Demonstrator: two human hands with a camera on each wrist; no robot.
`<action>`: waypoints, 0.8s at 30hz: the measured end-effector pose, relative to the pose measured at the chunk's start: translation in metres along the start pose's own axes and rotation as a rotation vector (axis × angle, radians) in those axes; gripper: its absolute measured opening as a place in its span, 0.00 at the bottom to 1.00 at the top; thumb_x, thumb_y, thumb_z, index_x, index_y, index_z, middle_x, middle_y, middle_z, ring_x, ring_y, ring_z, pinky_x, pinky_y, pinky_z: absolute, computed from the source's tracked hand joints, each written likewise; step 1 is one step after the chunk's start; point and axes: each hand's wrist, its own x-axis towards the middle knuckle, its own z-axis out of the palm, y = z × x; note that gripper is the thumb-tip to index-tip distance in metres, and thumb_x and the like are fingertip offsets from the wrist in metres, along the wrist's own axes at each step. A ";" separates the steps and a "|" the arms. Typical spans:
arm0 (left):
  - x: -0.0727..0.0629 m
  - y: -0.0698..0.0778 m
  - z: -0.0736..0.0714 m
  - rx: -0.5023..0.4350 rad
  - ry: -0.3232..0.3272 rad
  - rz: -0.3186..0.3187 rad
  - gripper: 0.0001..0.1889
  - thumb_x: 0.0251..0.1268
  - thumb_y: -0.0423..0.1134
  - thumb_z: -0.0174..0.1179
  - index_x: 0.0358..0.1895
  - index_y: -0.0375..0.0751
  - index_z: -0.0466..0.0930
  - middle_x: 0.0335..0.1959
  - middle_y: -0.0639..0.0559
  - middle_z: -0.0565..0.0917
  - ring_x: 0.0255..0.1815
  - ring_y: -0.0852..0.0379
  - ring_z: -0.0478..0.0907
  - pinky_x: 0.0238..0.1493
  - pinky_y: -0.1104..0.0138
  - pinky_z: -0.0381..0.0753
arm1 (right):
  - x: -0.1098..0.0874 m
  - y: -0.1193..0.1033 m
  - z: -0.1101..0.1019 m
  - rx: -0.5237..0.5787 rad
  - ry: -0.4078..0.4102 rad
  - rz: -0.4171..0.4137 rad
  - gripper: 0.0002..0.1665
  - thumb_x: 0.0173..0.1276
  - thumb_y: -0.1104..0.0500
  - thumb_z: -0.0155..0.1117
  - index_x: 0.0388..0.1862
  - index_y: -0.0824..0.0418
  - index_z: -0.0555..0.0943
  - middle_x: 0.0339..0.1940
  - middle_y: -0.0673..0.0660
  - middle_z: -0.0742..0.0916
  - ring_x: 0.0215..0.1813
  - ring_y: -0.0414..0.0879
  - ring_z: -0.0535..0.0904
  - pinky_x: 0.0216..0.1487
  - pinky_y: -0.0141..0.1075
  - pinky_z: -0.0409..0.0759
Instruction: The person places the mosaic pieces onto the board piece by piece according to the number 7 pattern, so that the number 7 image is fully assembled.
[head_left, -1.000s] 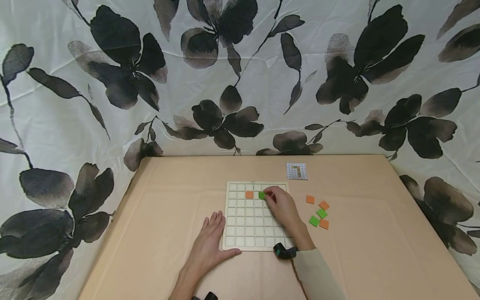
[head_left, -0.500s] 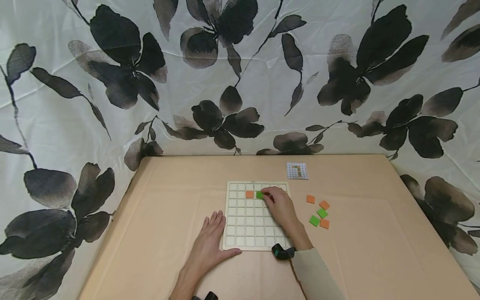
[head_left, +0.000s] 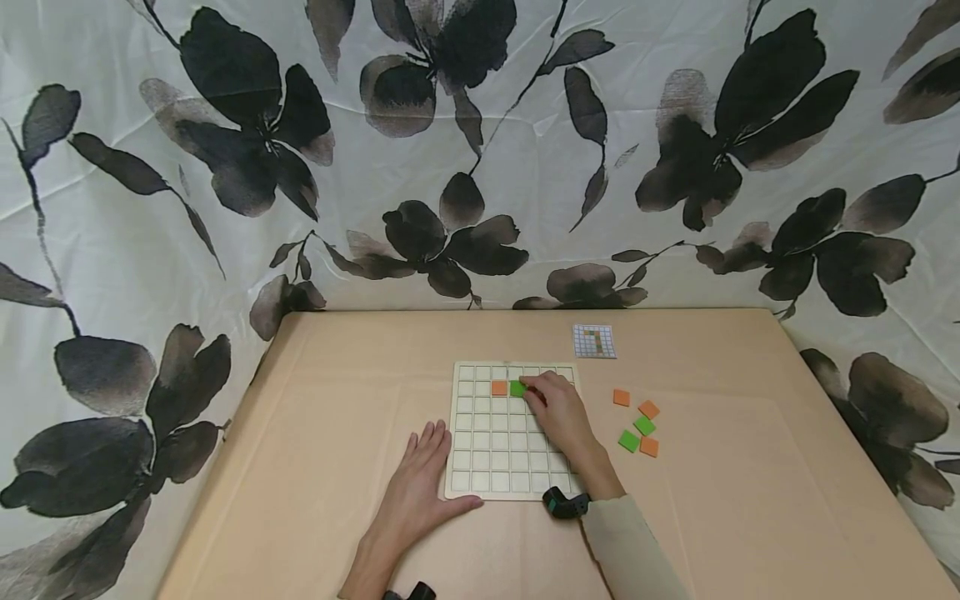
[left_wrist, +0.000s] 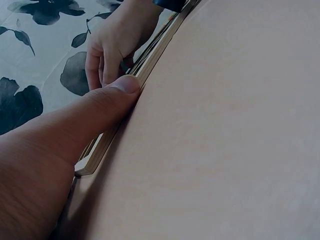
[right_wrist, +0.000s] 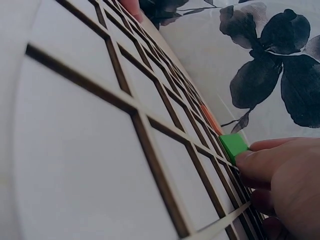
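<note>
A pale grid board (head_left: 480, 442) of square cells lies on the table. My right hand (head_left: 557, 417) pinches a green square tile (head_left: 517, 388) by its edge over the second row. In the right wrist view the green tile (right_wrist: 233, 146) tilts at the grid ribs, held between thumb and forefinger. An orange tile (head_left: 498, 388) sits in a cell to its left. My left hand (head_left: 415, 492) rests with spread, straight fingers at the board's left edge, its thumb at the front edge. The left wrist view shows that thumb (left_wrist: 112, 97) on the board's side.
Right of the board lie loose tiles, orange ones (head_left: 621, 398) and green ones (head_left: 628, 441). A small printed grid card (head_left: 594, 342) lies behind the board's right corner. A floral cloth (head_left: 450, 150) hangs behind the table (head_left: 337, 375).
My right hand has shifted slightly left with the green tile, bringing it nearer the orange tile on the board. My left hand has stayed in place.
</note>
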 end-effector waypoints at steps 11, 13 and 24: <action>-0.001 0.000 0.001 -0.002 0.001 -0.005 0.59 0.45 0.74 0.67 0.73 0.31 0.66 0.77 0.37 0.65 0.81 0.44 0.57 0.85 0.53 0.50 | -0.002 0.001 0.003 -0.019 0.007 -0.026 0.18 0.68 0.60 0.69 0.56 0.58 0.86 0.40 0.54 0.85 0.38 0.42 0.77 0.34 0.33 0.78; -0.001 0.000 0.001 0.001 0.001 -0.004 0.59 0.45 0.74 0.67 0.73 0.31 0.66 0.77 0.37 0.65 0.81 0.43 0.57 0.85 0.53 0.50 | -0.002 0.001 0.003 -0.017 0.009 -0.029 0.17 0.68 0.60 0.69 0.56 0.59 0.86 0.40 0.54 0.84 0.37 0.43 0.77 0.34 0.33 0.78; -0.002 -0.001 0.001 0.009 0.009 0.004 0.59 0.44 0.73 0.68 0.72 0.31 0.67 0.76 0.37 0.66 0.81 0.43 0.58 0.84 0.53 0.51 | -0.004 0.001 0.006 -0.041 0.022 -0.052 0.14 0.68 0.61 0.69 0.51 0.59 0.88 0.40 0.55 0.84 0.38 0.44 0.78 0.35 0.35 0.78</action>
